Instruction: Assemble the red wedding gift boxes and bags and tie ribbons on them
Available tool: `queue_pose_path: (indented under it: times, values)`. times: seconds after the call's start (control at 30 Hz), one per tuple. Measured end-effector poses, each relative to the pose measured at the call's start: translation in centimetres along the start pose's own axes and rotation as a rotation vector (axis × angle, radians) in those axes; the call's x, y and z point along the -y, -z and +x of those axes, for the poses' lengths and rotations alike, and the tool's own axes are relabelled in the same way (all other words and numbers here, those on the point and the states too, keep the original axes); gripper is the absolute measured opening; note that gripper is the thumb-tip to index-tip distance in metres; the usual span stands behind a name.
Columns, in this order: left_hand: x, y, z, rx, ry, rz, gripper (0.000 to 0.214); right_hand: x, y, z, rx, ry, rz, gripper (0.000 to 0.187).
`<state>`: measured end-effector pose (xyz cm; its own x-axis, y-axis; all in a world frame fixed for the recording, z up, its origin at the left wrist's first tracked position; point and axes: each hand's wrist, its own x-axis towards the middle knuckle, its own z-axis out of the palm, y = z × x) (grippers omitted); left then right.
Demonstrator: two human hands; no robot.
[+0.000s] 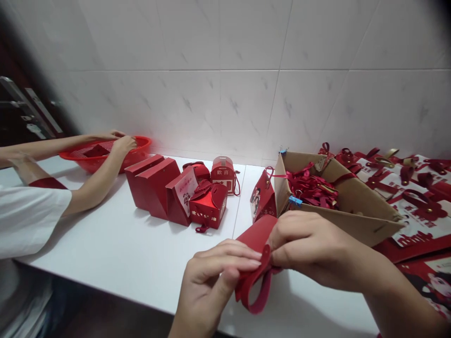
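Note:
Both my hands grip a folded red card piece [256, 234] with a looped red strap at its lower end, over the front of the white table [134, 253]. My left hand [211, 277] pinches the piece from the left with its fingers closed on it. My right hand [310, 246] pinches its top edge from the right. Just behind them stands a brown cardboard box [352, 206] filled with red ribbons. A finished red gift box [262, 199] leans against its left side.
Several red gift boxes [176, 190] stand in a group mid-table. Another person on the left, in a white sleeve, has both hands in a red plastic basket [105, 152] at the back left. Flat printed red sheets with straps [416, 188] cover the right side. A tiled wall stands behind.

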<state>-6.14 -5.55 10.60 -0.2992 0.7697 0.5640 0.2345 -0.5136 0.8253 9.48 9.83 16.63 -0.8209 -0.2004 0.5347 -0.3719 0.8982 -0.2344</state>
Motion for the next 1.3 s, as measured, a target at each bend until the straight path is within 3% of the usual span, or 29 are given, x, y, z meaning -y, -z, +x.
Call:
queue_pose_path:
  times: [0.1,0.17,0.3,0.4,0.53,0.67,0.83,0.97,1.17,1.3]
  values:
    - [-0.4,-0.3,-0.3,0.047,0.088,-0.089,0.040,0.0,0.1,0.1,0.003,-0.018,-0.007,0.017]
    - [-0.7,-0.8,-0.5,0.026,0.146,-0.080,0.037,0.0,0.1,0.0,-0.004,-0.027,-0.014,0.017]
    - [-1.6,-2.7,-0.5,-0.234,0.242,-0.002,0.013,0.0,0.1,-0.2,-0.009,-0.052,-0.038,0.017]
    - [-2.0,-3.7,-0.6,-0.441,0.279,0.052,0.012,-0.1,0.0,-0.2,-0.008,-0.054,-0.045,0.017]
    - [-1.7,-3.8,-0.7,-0.535,0.306,0.115,0.018,0.0,-0.4,-0.1,-0.008,-0.069,-0.020,0.017]
    - [-1.7,-4.0,-0.5,-0.550,0.329,0.000,0.026,0.3,-0.7,0.3,0.009,-0.092,0.072,0.019]
    - [-2.2,-4.8,-0.4,-0.552,0.253,-0.099,0.023,0.4,-0.7,0.4,0.044,-0.146,0.180,0.018]
    - [-1.9,-4.6,-0.6,-0.526,0.276,-0.165,0.021,0.4,-0.7,0.2,0.035,-0.162,0.182,0.018]
    - [-1.7,-4.1,-0.7,-0.513,0.309,-0.289,0.035,0.4,-1.0,0.2,0.018,-0.176,0.169,0.017]
    - [-1.9,-4.2,-0.9,-0.442,0.306,-0.321,0.043,0.4,-1.1,0.3,-0.013,-0.225,0.170,0.018]
